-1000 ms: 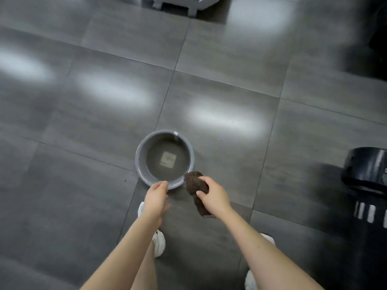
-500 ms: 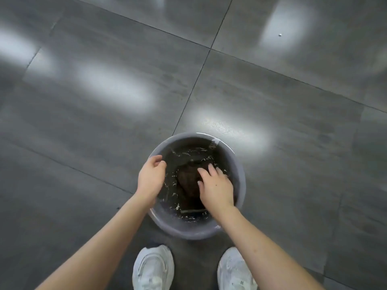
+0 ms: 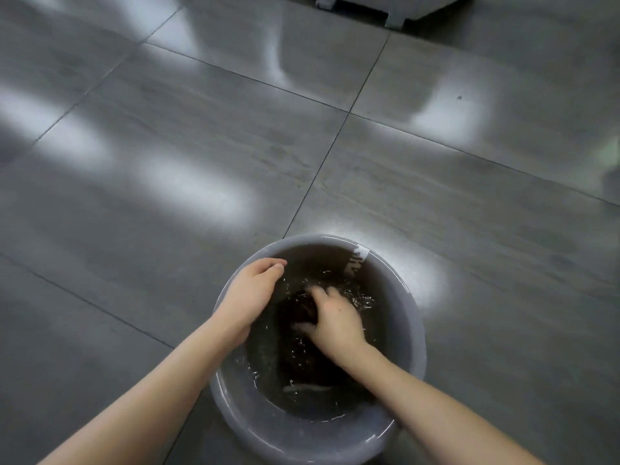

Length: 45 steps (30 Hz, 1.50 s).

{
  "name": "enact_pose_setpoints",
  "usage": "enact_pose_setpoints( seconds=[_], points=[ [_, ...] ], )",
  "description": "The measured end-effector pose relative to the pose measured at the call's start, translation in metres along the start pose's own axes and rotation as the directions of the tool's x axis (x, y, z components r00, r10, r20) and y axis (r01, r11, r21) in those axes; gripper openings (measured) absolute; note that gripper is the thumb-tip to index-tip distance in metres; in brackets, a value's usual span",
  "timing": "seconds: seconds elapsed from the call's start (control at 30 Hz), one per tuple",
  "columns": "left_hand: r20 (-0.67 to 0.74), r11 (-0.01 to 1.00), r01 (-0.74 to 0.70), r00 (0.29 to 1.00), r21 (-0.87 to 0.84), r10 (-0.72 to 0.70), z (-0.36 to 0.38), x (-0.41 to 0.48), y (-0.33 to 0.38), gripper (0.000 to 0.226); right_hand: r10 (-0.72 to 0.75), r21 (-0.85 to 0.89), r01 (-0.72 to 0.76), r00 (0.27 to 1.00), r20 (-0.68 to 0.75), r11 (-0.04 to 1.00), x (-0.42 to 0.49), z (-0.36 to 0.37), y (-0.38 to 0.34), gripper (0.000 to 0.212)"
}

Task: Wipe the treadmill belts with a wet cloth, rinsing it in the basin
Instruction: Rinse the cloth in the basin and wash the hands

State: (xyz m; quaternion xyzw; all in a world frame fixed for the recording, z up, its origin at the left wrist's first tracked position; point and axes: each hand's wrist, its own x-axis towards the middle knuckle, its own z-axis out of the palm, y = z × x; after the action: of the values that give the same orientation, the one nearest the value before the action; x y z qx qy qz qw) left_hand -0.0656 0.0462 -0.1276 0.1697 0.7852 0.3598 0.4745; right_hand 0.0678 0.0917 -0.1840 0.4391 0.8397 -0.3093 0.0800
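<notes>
A round grey basin (image 3: 407,290) of rippling water stands on the floor right below me. The dark brown cloth (image 3: 298,310) lies under the water in its middle. My right hand (image 3: 335,320) is in the water on top of the cloth, its fingers spread over it and pressing it down. My left hand (image 3: 250,293) hangs over the basin's left rim with its fingers loosely curled, holding nothing. The cloth's lower part is hard to make out in the dark water.
Glossy grey floor tiles (image 3: 167,162) with bright light reflections surround the basin. The pale base of a machine (image 3: 389,8) shows at the top edge. No treadmill belt is in sight.
A second ago my right hand held the cloth in the air beside the basin. Since then it has gone down into the water with the cloth, and I have leaned closer over the basin.
</notes>
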Motion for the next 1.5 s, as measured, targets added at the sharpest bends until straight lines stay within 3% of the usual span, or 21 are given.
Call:
enact_pose_setpoints(
  seconds=[0.07, 0.13, 0.27, 0.4, 0.5, 0.63, 0.77, 0.97, 1.07, 1.17, 1.23, 1.3, 1.37, 1.43, 1.5],
  points=[
    [0.011, 0.997, 0.066, 0.998, -0.042, -0.066, 0.006, -0.006, -0.001, 0.029, 0.079, 0.309, -0.068, 0.997, -0.022, 0.949, -0.005, -0.010, 0.002, 0.045],
    [0.080, 0.972, 0.183, 0.982, -0.147, -0.173, 0.014, -0.016, 0.002, 0.030, 0.048, 0.472, 0.027, 0.988, -0.147, 0.881, -0.017, -0.020, -0.003, 0.012],
    [0.221, 0.919, 0.298, 0.944, -0.259, -0.244, 0.025, -0.032, 0.001, 0.040, 0.017, 0.534, 0.133, 0.964, -0.267, 0.835, -0.041, -0.033, -0.012, 0.041],
    [0.371, 0.817, 0.415, 0.889, -0.401, -0.269, 0.033, -0.035, -0.002, 0.050, -0.041, 0.629, 0.220, 0.957, -0.286, 0.746, -0.052, -0.044, -0.012, 0.040],
    [0.312, 0.784, 0.367, 0.921, -0.501, -0.232, 0.043, -0.038, -0.001, 0.044, -0.017, 0.517, 0.212, 0.934, -0.356, 0.829, -0.053, -0.036, -0.007, 0.037],
    [0.053, 0.836, 0.079, 0.997, -0.543, -0.060, 0.056, -0.043, -0.003, 0.037, 0.043, 0.472, 0.149, 0.927, -0.373, 0.869, -0.054, -0.023, 0.001, 0.047],
    [-0.140, 0.923, -0.126, 0.987, -0.363, 0.080, 0.061, -0.045, -0.006, 0.053, 0.021, 0.398, 0.167, 0.904, -0.427, 0.902, -0.055, -0.017, -0.005, 0.045],
    [-0.261, 0.979, -0.178, 0.954, -0.098, 0.147, 0.060, -0.037, -0.018, 0.050, -0.057, 0.261, 0.206, 0.872, -0.485, 0.943, -0.045, -0.004, -0.004, 0.042],
    [-0.239, 0.983, -0.183, 0.954, 0.009, 0.180, 0.059, -0.037, -0.022, 0.048, -0.119, 0.183, 0.209, 0.905, -0.409, 0.961, -0.043, -0.002, -0.005, 0.048],
    [-0.090, 0.989, -0.095, 0.990, 0.113, 0.106, 0.051, -0.038, -0.020, 0.040, -0.059, 0.103, 0.103, 0.929, -0.366, 0.989, -0.037, -0.007, 0.003, 0.059],
    [0.019, 0.983, -0.003, 1.000, 0.183, 0.000, 0.041, -0.036, -0.022, 0.049, -0.041, -0.093, 0.006, 0.927, -0.372, 0.996, -0.038, -0.006, 0.011, 0.050],
    [0.054, 0.977, 0.019, 0.998, 0.212, -0.031, 0.029, -0.030, -0.025, 0.055, 0.000, -0.298, -0.058, 0.981, -0.192, 0.953, -0.040, 0.003, 0.011, 0.070],
    [0.049, 0.982, -0.003, 0.999, 0.188, -0.006, 0.019, -0.025, -0.026, 0.053, -0.081, -0.428, 0.071, 0.997, -0.005, 0.901, -0.040, 0.020, 0.014, 0.092],
    [0.044, 0.989, 0.016, 0.999, 0.146, -0.023, 0.012, -0.023, -0.020, 0.049, -0.146, -0.473, 0.155, 0.988, 0.057, 0.867, -0.034, 0.022, 0.024, 0.086],
    [0.055, 0.993, 0.068, 0.996, 0.100, -0.073, 0.008, -0.026, -0.014, 0.048, -0.131, -0.476, 0.123, 0.991, 0.016, 0.871, -0.030, 0.008, 0.022, 0.078]
  ],
)
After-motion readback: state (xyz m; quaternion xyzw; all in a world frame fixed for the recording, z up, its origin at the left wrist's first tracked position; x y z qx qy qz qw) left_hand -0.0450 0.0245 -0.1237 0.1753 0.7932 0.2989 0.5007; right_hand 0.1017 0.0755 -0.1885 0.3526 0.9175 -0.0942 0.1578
